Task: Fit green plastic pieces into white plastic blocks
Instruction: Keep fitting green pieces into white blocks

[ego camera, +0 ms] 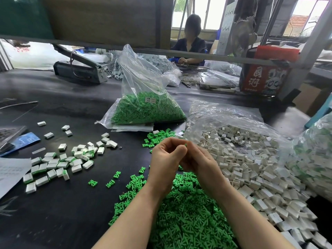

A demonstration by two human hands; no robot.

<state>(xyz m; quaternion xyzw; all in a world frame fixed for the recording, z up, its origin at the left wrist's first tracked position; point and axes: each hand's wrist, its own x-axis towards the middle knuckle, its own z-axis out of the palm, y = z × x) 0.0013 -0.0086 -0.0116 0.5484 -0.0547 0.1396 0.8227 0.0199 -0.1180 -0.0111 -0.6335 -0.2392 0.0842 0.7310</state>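
Both hands are meeting above the middle of the dark bench [75, 203], over a loose heap of green pieces [186, 218] spreading toward the near edge. The left hand [166, 159] is curling its fingers inward, and the right hand [199, 159] is pinching a green piece [185, 145], only a sliver of it peeking out at the fingertips; whether a white block is sitting inside the left hand cannot be told. White blocks [251, 169] are spilling from a clear bag toward the right edge, and finished blocks [59, 164] with green showing are lying toward the left edge. These parts are probably light, stiff and a little slick, so gripping a block by its flat sides and a green piece by its broad end seems best.
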